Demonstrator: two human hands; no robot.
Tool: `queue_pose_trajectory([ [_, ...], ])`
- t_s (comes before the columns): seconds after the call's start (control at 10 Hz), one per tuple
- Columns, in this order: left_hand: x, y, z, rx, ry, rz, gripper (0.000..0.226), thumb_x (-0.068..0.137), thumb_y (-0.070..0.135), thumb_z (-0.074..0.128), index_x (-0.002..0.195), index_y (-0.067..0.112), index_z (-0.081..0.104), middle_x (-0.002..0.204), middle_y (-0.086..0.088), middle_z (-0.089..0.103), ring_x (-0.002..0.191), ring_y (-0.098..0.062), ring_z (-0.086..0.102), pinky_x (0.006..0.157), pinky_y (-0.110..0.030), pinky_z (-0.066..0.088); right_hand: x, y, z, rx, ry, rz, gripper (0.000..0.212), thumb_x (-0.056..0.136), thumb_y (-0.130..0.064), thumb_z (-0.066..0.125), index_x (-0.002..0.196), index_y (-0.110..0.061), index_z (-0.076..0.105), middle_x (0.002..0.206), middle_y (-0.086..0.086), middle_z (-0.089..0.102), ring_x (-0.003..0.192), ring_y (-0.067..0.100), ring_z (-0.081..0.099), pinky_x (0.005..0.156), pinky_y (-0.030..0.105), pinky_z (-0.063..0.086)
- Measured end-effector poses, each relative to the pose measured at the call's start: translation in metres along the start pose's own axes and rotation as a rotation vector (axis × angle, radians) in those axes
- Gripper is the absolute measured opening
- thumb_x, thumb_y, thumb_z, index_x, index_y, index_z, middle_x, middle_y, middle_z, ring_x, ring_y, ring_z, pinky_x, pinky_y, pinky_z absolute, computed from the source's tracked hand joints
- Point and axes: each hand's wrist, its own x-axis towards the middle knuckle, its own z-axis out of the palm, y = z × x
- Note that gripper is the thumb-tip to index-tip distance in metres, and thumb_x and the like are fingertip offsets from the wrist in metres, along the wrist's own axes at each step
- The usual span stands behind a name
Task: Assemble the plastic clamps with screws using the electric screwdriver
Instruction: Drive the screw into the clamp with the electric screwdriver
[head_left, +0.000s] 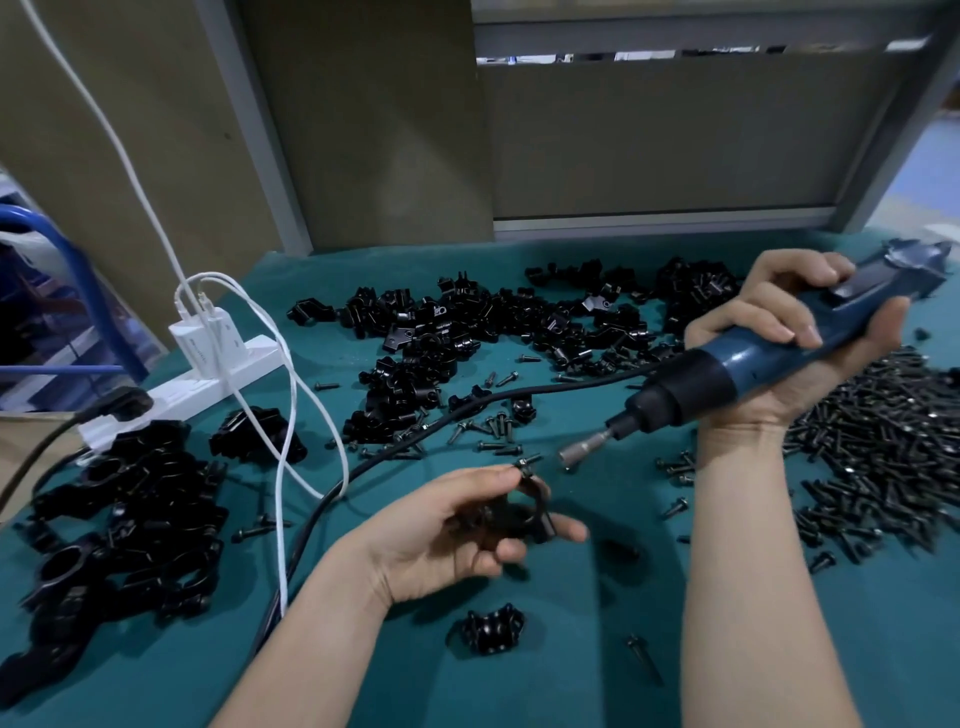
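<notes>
Black plastic clamp (519, 514) is pinched in the left hand (431, 540) at six o'clock, a screw (529, 461) standing in its top. Right hand (789, 364), at three o'clock, wraps the screwdriver (727, 364), its bit (574, 453) just beside the screw. Next, probably: seat the bit squarely, then drive.

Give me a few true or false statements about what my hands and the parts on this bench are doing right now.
1. The right hand grips the electric screwdriver. True.
2. The left hand is empty. False: it holds a black clamp with a screw standing in it.
3. The big screw pile lies on the person's left. False: it lies on the right.
4. A white power strip lies on the left. True.
</notes>
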Motion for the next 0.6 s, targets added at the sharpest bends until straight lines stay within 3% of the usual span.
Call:
queue_pose_trajectory([
  [0.1,0.001,0.004,0.000,-0.015,0.184,0.048,0.036,0.078,0.029,0.074,0.103,0.002,0.074,0.109,-0.021,0.067,0.062,-0.018,0.063,0.051,-0.023,0.056,0.012,0.107,0.022,-0.052,0.003,-0.045,0.036,0.074,-0.047,0.056,0.086,-0.013,0.056,0.077,-0.001,0.059,0.048,0.011,0.055,0.050,0.020,0.047],
  [0.2,0.004,0.006,0.000,-0.039,0.336,0.171,0.038,0.079,0.036,0.063,0.096,0.006,0.078,0.096,-0.015,0.072,0.066,-0.019,0.065,0.054,-0.026,0.057,0.012,0.159,0.043,-0.360,0.197,0.062,0.037,0.078,-0.051,0.061,0.081,-0.014,0.061,0.070,-0.003,0.062,0.055,0.010,0.057,0.054,0.021,0.049],
  [0.3,0.009,0.005,-0.001,-0.020,0.448,0.287,0.044,0.080,0.039,0.058,0.104,0.005,0.071,0.099,-0.014,0.074,0.070,-0.015,0.068,0.054,-0.024,0.055,0.021,0.182,0.028,-0.815,0.471,0.108,0.038,0.081,-0.051,0.066,0.093,-0.015,0.061,0.065,-0.003,0.067,0.053,0.011,0.059,0.054,0.022,0.050],
  [0.5,0.020,-0.002,0.000,-0.049,0.545,0.380,0.046,0.078,0.036,0.056,0.101,-0.003,0.064,0.093,-0.016,0.075,0.071,-0.012,0.071,0.057,-0.019,0.056,0.026,0.226,0.007,-1.060,0.616,0.274,0.052,0.082,-0.047,0.070,0.112,-0.006,0.057,0.082,0.006,0.065,0.052,0.015,0.060,0.049,0.024,0.052],
  [0.6,0.024,-0.005,-0.002,-0.076,0.582,0.409,0.045,0.078,0.035,0.056,0.102,-0.003,0.062,0.093,-0.014,0.075,0.075,-0.013,0.072,0.060,-0.018,0.057,0.027,0.224,-0.001,-1.280,0.713,0.289,0.065,0.079,-0.055,0.070,0.118,-0.008,0.050,0.101,0.009,0.064,0.079,0.024,0.066,0.074,0.037,0.057],
])
